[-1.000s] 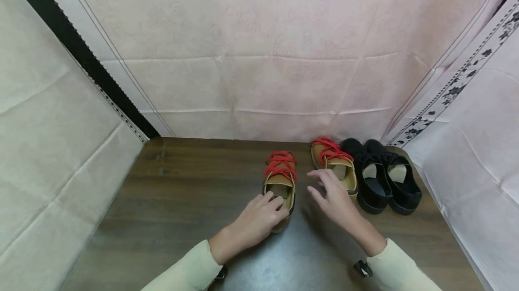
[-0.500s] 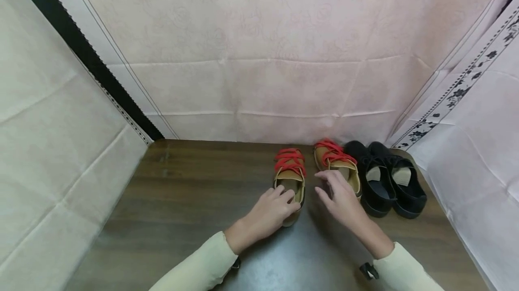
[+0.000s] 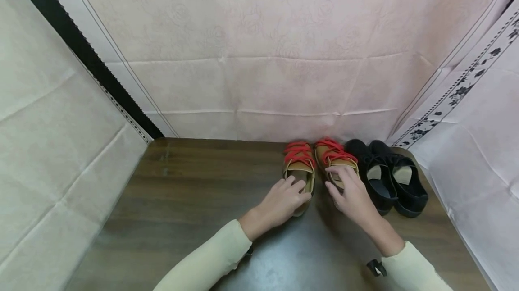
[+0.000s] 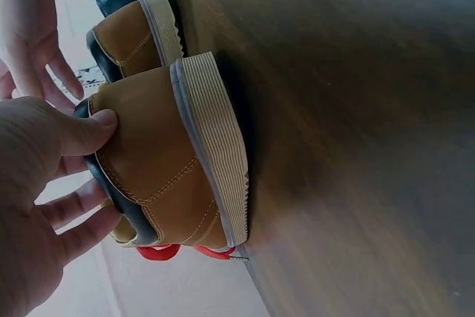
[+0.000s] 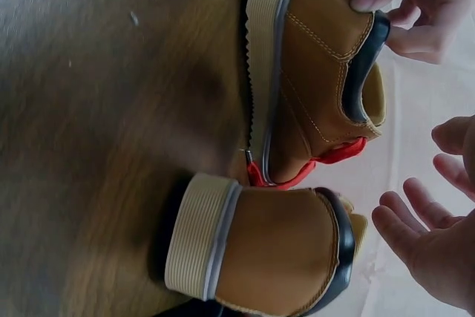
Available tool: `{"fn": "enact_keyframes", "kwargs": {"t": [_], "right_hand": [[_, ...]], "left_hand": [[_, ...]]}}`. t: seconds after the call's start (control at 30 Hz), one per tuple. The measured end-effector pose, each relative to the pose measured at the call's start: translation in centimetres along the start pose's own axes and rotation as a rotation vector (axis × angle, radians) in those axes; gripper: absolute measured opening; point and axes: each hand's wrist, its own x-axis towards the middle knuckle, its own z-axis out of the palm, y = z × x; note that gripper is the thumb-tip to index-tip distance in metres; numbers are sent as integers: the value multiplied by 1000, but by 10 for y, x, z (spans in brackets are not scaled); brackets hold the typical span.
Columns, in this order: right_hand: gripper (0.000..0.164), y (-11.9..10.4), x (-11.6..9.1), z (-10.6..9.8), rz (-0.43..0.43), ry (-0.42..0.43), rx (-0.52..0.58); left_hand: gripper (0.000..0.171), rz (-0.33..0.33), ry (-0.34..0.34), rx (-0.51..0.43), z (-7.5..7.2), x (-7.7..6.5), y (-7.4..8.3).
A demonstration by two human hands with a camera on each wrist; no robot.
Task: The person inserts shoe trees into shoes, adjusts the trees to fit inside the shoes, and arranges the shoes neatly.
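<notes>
A brown lace-up shoe with red laces (image 3: 299,152) stands at the back of the wooden surface, toe toward the cloth wall. My left hand (image 3: 284,202) pinches the heel collar of this shoe, thumb on the outside (image 4: 100,125) and fingers over the opening. Just to the right is the matching brown shoe (image 3: 334,152), its toe turned slightly left, close beside the first. Over its opening hovers my right hand (image 3: 353,197), fingers loosely bent and holding nothing. In the right wrist view those fingers are apart from the shoe's heel (image 5: 278,246).
A pair of black shoes (image 3: 379,187) stands side by side to the right of the brown ones. Pale cloth (image 3: 251,79) hangs behind and along both sides of the brown wooden surface (image 3: 182,219).
My left hand has moved the brown shoe rightward and back, up beside its mate. My right hand has shifted slightly right, over the second brown shoe.
</notes>
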Motion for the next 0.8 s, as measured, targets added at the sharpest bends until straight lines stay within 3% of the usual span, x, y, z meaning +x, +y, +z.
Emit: {"fn": "enact_keyframes", "kwargs": {"t": [0.4, 0.6, 0.8], "right_hand": [[35, 9, 3, -7, 10, 28, -30], [34, 10, 4, -9, 46, 28, -60], [36, 13, 4, -10, 25, 45, -81]], "left_hand": [[24, 16, 18, -9, 8, 19, 1], [24, 17, 31, 15, 14, 24, 4], [20, 27, 77, 47, 22, 27, 7]]}}
